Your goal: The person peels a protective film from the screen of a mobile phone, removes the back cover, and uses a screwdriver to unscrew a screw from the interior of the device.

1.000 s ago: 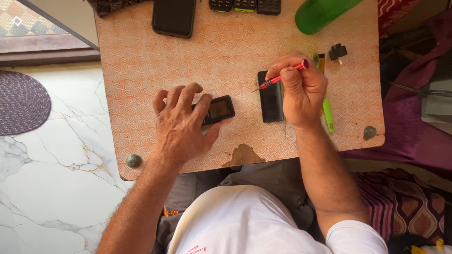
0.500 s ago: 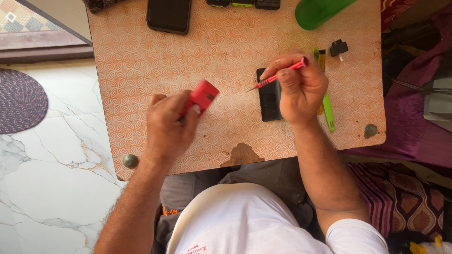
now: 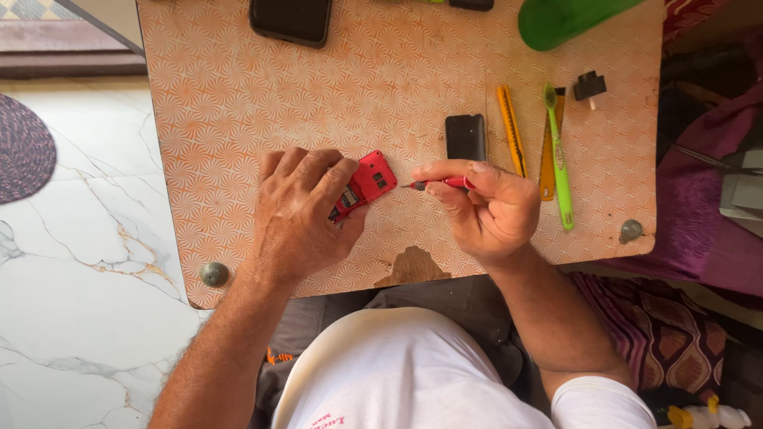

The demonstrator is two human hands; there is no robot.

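My left hand [image 3: 298, 214] presses a small red phone body [image 3: 367, 183] flat on the patterned orange table [image 3: 381, 95], its open back facing up. In my right hand [image 3: 485, 210] a red-handled screwdriver [image 3: 441, 183] is pinched, its tip pointing left just beside the red phone's right edge. A black rectangular battery or cover [image 3: 466, 137] lies on the table just above my right hand.
A yellow cutter [image 3: 511, 131], an orange tool [image 3: 551, 151] and a green toothbrush [image 3: 558, 155] lie to the right. A black smartphone [image 3: 291, 20] and a green container [image 3: 568, 20] sit at the far edge; a small black plug [image 3: 590, 84] is nearby. Marble floor lies left.
The phone in my left hand was flipped from its dark side to its red open side and laid flat. My right hand moved left and down off the black piece, bringing the screwdriver to the phone.
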